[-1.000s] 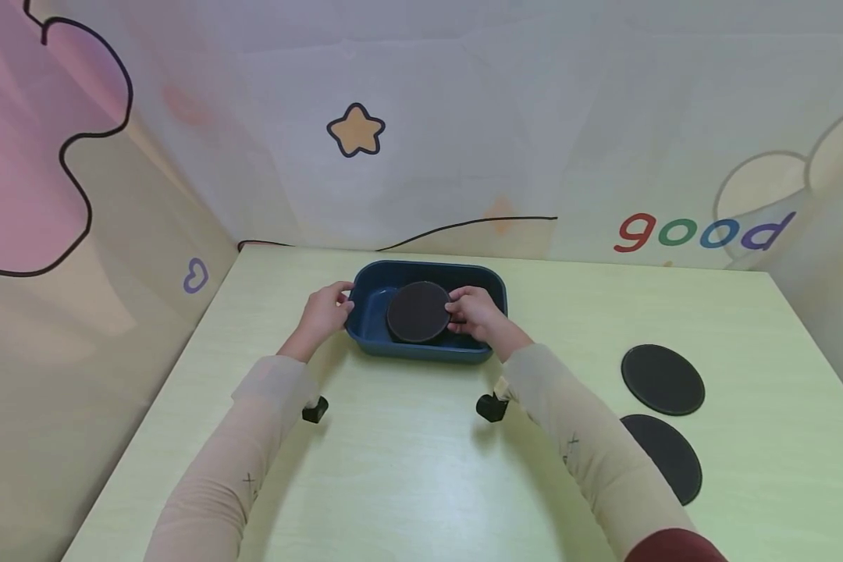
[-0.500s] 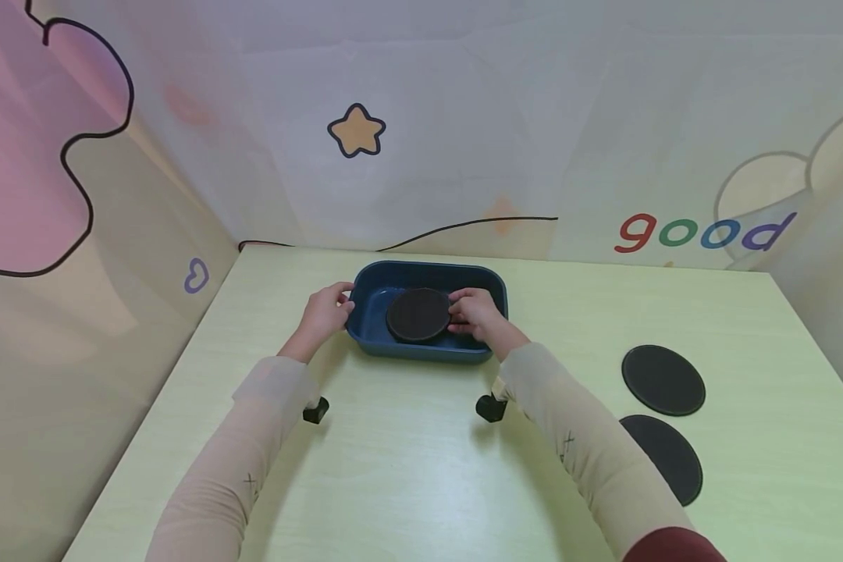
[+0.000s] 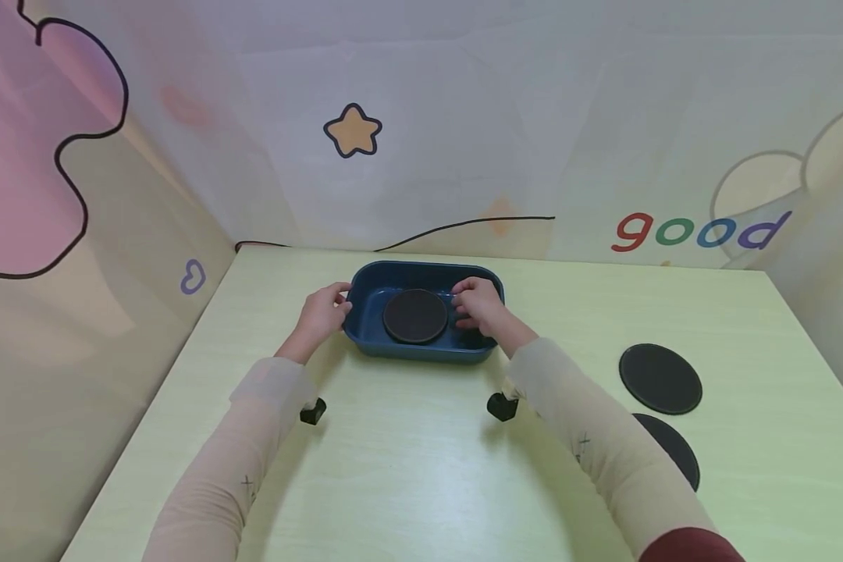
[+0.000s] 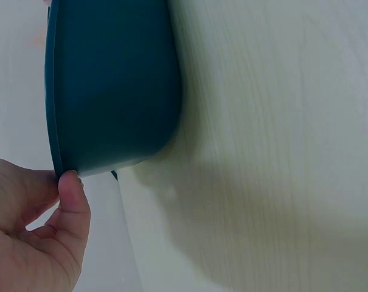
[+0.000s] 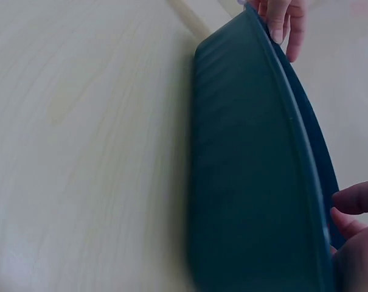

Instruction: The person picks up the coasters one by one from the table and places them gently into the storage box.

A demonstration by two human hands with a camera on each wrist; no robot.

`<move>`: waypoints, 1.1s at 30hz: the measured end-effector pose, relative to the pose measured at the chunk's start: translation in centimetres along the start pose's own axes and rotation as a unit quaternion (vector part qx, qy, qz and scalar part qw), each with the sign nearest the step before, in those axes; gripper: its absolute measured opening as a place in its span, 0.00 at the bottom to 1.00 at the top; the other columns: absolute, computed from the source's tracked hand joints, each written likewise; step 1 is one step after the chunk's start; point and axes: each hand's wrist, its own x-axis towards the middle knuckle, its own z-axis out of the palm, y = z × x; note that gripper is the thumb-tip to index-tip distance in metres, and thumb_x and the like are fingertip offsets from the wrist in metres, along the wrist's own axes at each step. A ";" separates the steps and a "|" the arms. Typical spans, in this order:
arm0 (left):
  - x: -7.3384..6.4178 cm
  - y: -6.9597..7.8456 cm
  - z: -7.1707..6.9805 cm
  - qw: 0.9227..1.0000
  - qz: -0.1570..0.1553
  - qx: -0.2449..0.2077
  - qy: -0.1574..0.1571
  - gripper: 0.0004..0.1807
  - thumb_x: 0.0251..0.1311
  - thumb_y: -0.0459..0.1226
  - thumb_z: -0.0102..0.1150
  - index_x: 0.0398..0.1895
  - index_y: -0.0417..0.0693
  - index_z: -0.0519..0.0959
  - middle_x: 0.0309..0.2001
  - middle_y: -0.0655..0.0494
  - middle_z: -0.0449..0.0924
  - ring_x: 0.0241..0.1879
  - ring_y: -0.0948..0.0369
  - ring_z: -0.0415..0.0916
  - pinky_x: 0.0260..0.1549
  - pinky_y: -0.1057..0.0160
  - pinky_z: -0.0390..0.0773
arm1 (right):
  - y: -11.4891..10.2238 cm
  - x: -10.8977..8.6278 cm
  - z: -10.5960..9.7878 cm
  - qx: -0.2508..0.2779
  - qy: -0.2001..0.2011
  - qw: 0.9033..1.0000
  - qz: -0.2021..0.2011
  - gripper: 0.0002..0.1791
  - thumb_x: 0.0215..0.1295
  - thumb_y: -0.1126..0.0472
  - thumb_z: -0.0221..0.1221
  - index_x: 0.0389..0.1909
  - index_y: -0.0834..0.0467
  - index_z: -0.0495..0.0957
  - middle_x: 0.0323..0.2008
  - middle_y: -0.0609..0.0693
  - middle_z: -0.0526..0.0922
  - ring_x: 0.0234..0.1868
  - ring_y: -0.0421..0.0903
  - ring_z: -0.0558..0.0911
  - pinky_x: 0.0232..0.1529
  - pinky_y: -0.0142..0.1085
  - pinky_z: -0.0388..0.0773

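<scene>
A dark blue rectangular bin stands near the table's back edge. Its left rim is pinched between the thumb and fingers of my left hand; the left wrist view shows the thumb against the outer wall. Inside the bin lies a flat black round disc, left of centre on the floor. My right hand hovers over the bin's right half, its fingers loosely bent and apart from the disc's right edge. In the right wrist view that hand's fingers are just past the bin's near rim.
Two more black round discs lie on the table to the right, one disc whole in view. The other disc is partly covered by my right sleeve. A patterned cloth wall rises behind the pale table.
The black disc has come down from a tilted position to lie flat in the bin. My right hand has let go of it and drawn back slightly right. The left hand stays put.
</scene>
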 end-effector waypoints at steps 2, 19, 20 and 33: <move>0.0 0.0 0.0 1.000 0.002 0.000 0.000 0.21 0.61 0.31 0.46 0.59 0.42 0.65 0.44 0.41 0.72 0.27 0.57 0.74 0.24 0.68 0.78 | -0.4 -0.4 -0.2 -0.014 -0.011 1.000 -0.010 0.16 0.61 0.68 0.48 0.51 0.64 0.66 0.38 0.52 0.69 0.37 0.47 0.70 0.41 0.44 0.78; -0.2 0.0 0.0 1.000 0.010 -0.001 0.003 0.20 0.61 0.31 0.46 0.58 0.41 0.65 0.43 0.41 0.72 0.27 0.57 0.73 0.24 0.68 0.78 | -1.3 -3.3 -4.2 -0.117 -0.109 0.983 -0.086 0.18 0.63 0.66 0.47 0.53 0.67 0.63 0.48 0.60 0.70 0.47 0.56 0.73 0.40 0.39 0.78; -0.2 0.1 0.0 1.000 0.010 -0.002 0.002 0.21 0.61 0.31 0.46 0.58 0.41 0.65 0.43 0.41 0.72 0.27 0.57 0.73 0.24 0.68 0.78 | -1.2 -3.4 -4.6 -0.125 -0.111 0.982 -0.092 0.18 0.63 0.66 0.48 0.53 0.67 0.63 0.47 0.60 0.70 0.44 0.54 0.74 0.39 0.37 0.78; -0.1 0.1 0.1 1.000 0.008 0.003 -0.007 0.21 0.61 0.32 0.45 0.59 0.41 0.64 0.44 0.41 0.71 0.30 0.55 0.74 0.25 0.68 0.79 | -0.2 -5.9 -9.6 -0.191 -0.185 0.957 -0.118 0.17 0.58 0.66 0.50 0.49 0.66 0.65 0.34 0.55 0.73 0.37 0.53 0.73 0.37 0.39 0.75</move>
